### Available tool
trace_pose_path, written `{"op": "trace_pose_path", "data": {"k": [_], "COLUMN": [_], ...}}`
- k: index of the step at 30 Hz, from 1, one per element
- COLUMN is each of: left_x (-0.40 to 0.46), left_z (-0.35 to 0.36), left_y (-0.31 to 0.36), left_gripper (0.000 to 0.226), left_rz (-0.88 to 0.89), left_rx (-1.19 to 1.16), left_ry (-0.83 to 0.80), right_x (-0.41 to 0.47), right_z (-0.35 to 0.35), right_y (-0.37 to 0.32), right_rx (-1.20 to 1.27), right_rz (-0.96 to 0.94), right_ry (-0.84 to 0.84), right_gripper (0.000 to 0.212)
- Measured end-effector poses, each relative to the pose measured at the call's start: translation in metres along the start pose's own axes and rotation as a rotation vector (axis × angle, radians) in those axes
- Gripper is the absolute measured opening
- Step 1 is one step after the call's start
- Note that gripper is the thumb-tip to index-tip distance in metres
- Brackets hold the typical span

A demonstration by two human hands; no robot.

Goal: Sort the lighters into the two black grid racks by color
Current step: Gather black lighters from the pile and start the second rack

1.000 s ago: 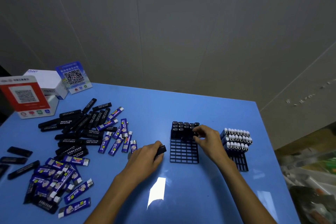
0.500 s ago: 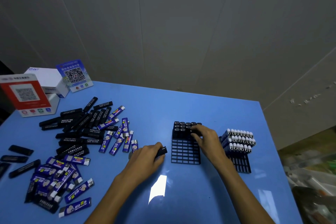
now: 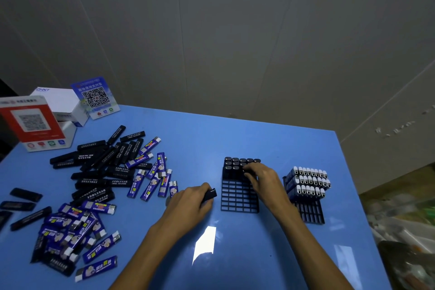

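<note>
Nearest, our left hand (image 3: 188,202) rests on the blue worktop (image 3: 235,254), its grip closed round a black lighter (image 3: 209,194) whose tip pokes toward the near rack (image 3: 239,198), presumably held ready as the next one in. Beside it, our right hand (image 3: 261,179) lies over that rack's far rows, fingertips curled among the black lighters standing (image 3: 235,163) there; whether its grip holds one we cannot tell. Right of it, the second rack (image 3: 310,213) carries blue lighters upright (image 3: 308,181), white caps up, so colours stay apart. Left, loose stock lies flat, unsorted: a blue heap (image 3: 70,231), then a black spread (image 3: 101,162). Farther left, QR placards (image 3: 96,97) and a white box (image 3: 58,101). Beyond the worktop, a grey panelled wall (image 3: 235,42).
</note>
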State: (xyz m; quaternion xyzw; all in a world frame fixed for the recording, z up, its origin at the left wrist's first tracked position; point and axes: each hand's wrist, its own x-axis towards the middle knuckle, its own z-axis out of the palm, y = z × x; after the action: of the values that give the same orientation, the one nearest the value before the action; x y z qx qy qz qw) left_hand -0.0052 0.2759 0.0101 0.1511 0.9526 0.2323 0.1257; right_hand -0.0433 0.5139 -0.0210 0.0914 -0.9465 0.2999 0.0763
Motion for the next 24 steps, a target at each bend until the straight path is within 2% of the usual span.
{"op": "trace_pose_path", "data": {"k": [10, 18, 20, 24], "left_x": [-0.001, -0.001, -0.001, -0.001], "left_z": [-0.004, -0.007, -0.006, -0.002], "left_y": [0.004, 0.013, 0.018, 0.026], "left_gripper": [0.012, 0.016, 0.016, 0.016], "left_rz": [0.015, 0.042, 0.055, 0.066], "left_rx": [0.018, 0.025, 0.017, 0.019], "left_ry": [0.024, 0.044, 0.050, 0.054], "right_x": [0.001, -0.015, -0.020, -0.030], "right_z": [0.006, -0.009, -0.016, -0.022], "right_y": [-0.003, -0.012, -0.024, -0.051], "right_rx": [0.102, 0.222, 0.349, 0.608], "right_rz": [0.165, 0.232, 0.245, 0.287], "right_ry": [-0.007, 0.078, 0.039, -0.183], "right_gripper": [0.016, 0.012, 0.007, 0.007]}}
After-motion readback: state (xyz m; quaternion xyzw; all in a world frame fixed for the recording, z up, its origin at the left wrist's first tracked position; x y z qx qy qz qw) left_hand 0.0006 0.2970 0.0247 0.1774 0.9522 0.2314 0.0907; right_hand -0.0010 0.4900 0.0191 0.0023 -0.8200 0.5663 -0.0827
